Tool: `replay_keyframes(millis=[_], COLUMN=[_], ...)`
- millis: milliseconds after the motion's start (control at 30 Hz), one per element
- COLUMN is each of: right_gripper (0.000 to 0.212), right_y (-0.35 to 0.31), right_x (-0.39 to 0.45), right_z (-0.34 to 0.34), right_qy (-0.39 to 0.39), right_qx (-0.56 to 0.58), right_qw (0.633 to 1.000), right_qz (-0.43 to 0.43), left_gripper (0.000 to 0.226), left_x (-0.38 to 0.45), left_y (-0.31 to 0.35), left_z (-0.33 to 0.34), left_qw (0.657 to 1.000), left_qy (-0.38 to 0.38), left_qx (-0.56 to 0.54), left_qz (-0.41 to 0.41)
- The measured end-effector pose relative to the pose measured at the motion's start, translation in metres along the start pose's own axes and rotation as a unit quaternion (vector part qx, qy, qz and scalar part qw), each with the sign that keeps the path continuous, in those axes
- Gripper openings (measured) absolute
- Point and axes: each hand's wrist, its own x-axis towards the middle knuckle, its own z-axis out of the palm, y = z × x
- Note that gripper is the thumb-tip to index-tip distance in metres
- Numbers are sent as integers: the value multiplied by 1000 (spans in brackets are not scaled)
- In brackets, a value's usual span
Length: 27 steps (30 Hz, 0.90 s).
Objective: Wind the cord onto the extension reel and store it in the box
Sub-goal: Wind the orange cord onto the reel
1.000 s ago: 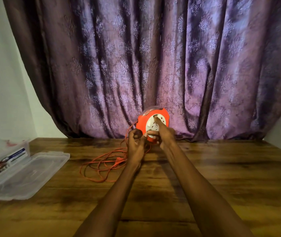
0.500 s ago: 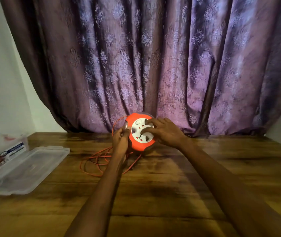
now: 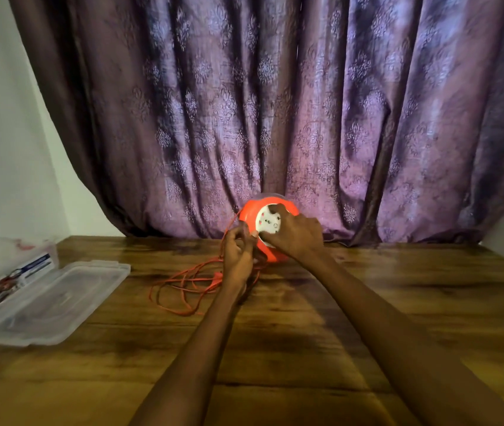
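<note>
Cord [image 3: 189, 282] is mostly loose on the table [image 3: 306, 333], left of my grips — winding barely begun, I judge. Left hand [image 3: 238, 250] pinches cord; right hand [image 3: 296, 238] clamps the reel [image 3: 252, 215]. Box [image 3: 14, 265], far left, waits.

A patterned purple fabric curtain [image 3: 275, 118] hangs behind the brown wooden table [image 3: 367, 302]; a plain white wall [image 3: 2, 133] stands left.
</note>
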Motion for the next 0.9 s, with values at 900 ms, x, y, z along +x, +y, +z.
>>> replay_keyframes(millis=[900], right_gripper=[44], right_y=[27], right_x=[1], right_z=[-33], right_qy=[-16], right_qx=[-241], right_qw=[825], right_qz=[-511], left_gripper=[24], left_x=[15], left_y=[1], left_z=[-29], left_qw=[997], left_qy=[-16], left_qx=[-8], left_qz=[-72])
